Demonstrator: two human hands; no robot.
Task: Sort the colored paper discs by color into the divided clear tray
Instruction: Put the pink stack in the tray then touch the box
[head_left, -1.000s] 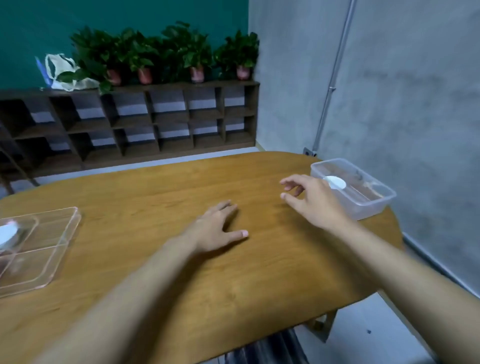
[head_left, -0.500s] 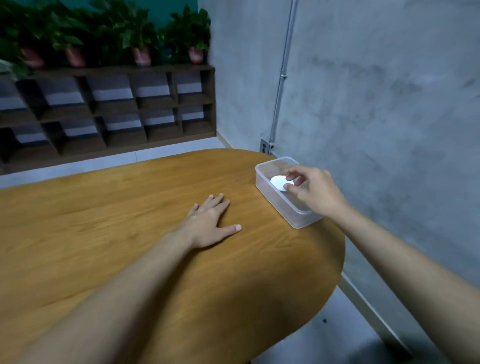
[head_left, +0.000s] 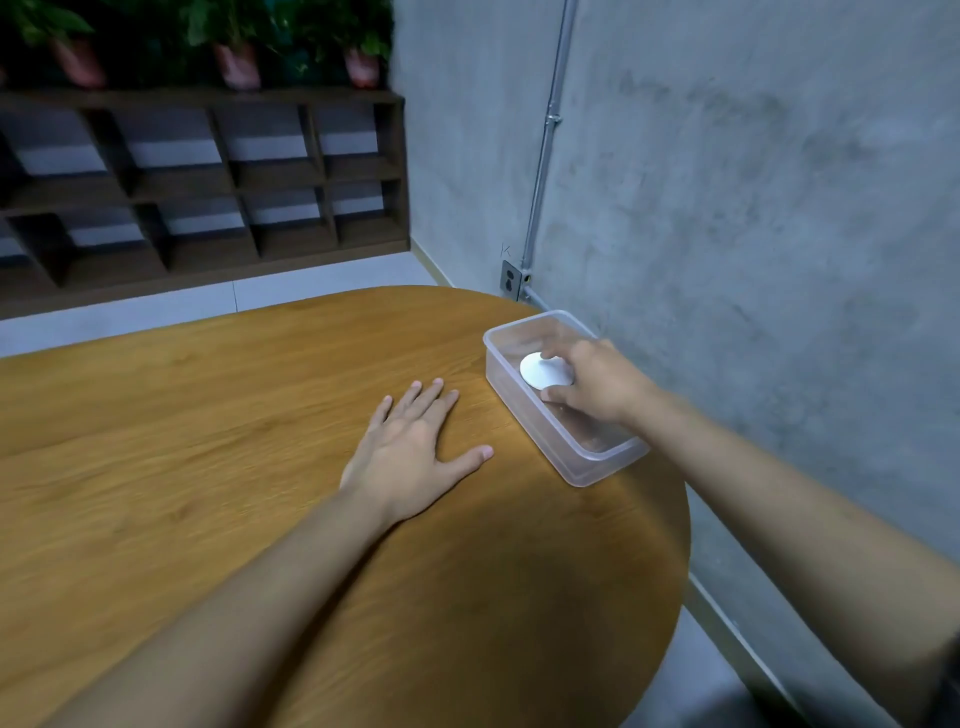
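One wooden bench (head_left: 208, 441), rounded at its right end. One clear plastic tub (head_left: 524, 415) stands near that end, close to the grey wall.

Discs counted: one, a white disc (head_left: 543, 370), inside the tub toward its far half. Any others beneath the hand cannot be made out.

Right hand (head_left: 597, 382): reaches down into the tub, fingers curled, with the white disc pinched between thumb at its near edge and a fingertip at its far edge. Whether the disc rests on the tub floor or is raised off it cannot be told.

Left hand (head_left: 410, 452): flat on the bench, palm down, fingers straight and thumb spread, holding nothing, just left of the tub and not touching it.

Background: one dark cubby shelf (head_left: 218, 171), three pink plant pots (head_left: 236, 65) on top, one wall socket (head_left: 510, 279), one vertical pipe (head_left: 548, 135).
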